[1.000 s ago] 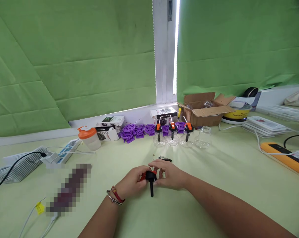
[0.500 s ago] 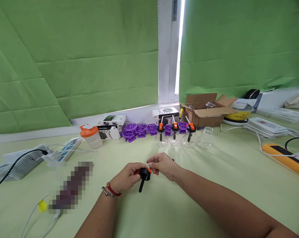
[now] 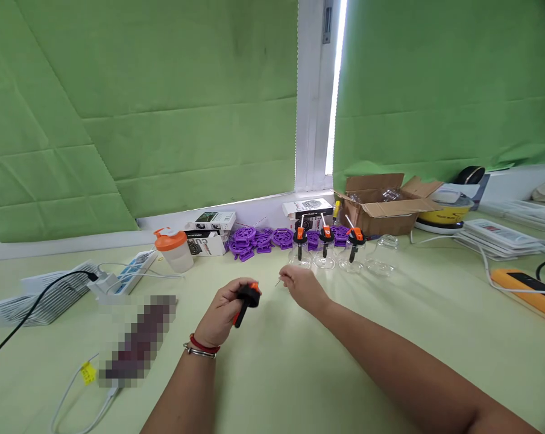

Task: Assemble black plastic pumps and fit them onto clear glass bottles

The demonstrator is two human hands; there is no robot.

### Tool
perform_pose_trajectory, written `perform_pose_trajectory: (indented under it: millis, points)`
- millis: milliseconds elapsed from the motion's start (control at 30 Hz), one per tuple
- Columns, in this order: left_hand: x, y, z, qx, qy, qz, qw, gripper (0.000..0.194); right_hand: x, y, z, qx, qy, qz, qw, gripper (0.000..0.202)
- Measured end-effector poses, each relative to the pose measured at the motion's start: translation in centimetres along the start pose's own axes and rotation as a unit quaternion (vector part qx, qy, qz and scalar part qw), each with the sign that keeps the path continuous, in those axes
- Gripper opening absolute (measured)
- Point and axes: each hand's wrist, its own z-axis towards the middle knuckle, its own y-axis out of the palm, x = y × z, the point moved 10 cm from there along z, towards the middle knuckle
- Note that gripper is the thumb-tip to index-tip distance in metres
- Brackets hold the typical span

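My left hand (image 3: pixel 222 310) is closed around a black lid with orange parts (image 3: pixel 249 295), whose black handle points down and toward me. To its right, apart from the lid, my right hand (image 3: pixel 302 288) pinches a thin metal pin (image 3: pixel 278 282) above the table. Beyond my hands stand three clear glass jars topped by black and orange lids: the left lid (image 3: pixel 300 236), the middle lid (image 3: pixel 326 234) and the right lid (image 3: pixel 355 236). A clear glass jar without a lid (image 3: pixel 381 256) stands at their right.
Purple plastic parts (image 3: pixel 245 241) lie along the back beside small boxes (image 3: pixel 208 243). An orange-topped shaker (image 3: pixel 173 248) and a power strip (image 3: pixel 137 271) are at the left. An open cardboard box (image 3: pixel 381 214) and an orange power strip (image 3: pixel 526 295) are at the right.
The hands have moved apart. My left hand has raised and tilted the lid, moving left; my right hand has drawn away from it with the thin pin. The view has shifted slightly.
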Motion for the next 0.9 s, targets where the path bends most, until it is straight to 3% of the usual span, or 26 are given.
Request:
perform_pose_trajectory:
  millis: [100,233,333,500,600,667,700,800,900]
  points:
    - [-1.1,-1.0,0.3,0.054,-0.016,0.014,0.998,0.048,-1.4,2.8,-1.3,-0.073,-0.093,-0.124,0.985,0.017]
    - [-2.6,-1.0,0.8,0.061,-0.038,0.071,0.995,0.051,-3.2,5.5,-2.5,-0.118,-0.187,-0.269,0.937,0.019]
    - [-3.0,-0.7,1.1,0.049,-0.023,0.128,0.990,0.049,-3.7,5.6,-2.6,-0.115,-0.204,-0.293,0.927,0.016]
    - [-3.1,-0.9,1.2,0.049,-0.007,0.229,0.972,0.042,-3.5,4.7,-2.3,-0.127,-0.187,-0.253,0.941,0.017]
    - [-2.8,-1.1,1.2,0.065,-0.016,0.270,0.960,0.039,-2.7,2.9,-1.8,-0.113,-0.099,-0.149,0.977,0.022]
    - [-2.6,-1.0,1.2,0.072,-0.017,0.283,0.956,0.040,-1.6,1.5,-1.6,-0.083,0.009,-0.003,0.996,0.027]
    - [-2.5,-0.9,1.2,0.073,-0.016,0.285,0.956,0.041,-0.9,1.5,-1.8,-0.085,0.068,0.090,0.990,0.031]
    - [-2.4,-0.2,1.2,0.053,-0.013,0.270,0.961,0.041,-0.6,4.0,-3.3,-0.164,0.193,0.343,0.904,0.035]
    - [-2.4,0.7,1.2,0.006,-0.006,0.245,0.970,0.038,-0.9,5.1,-4.1,-0.194,0.239,0.468,0.829,0.024]
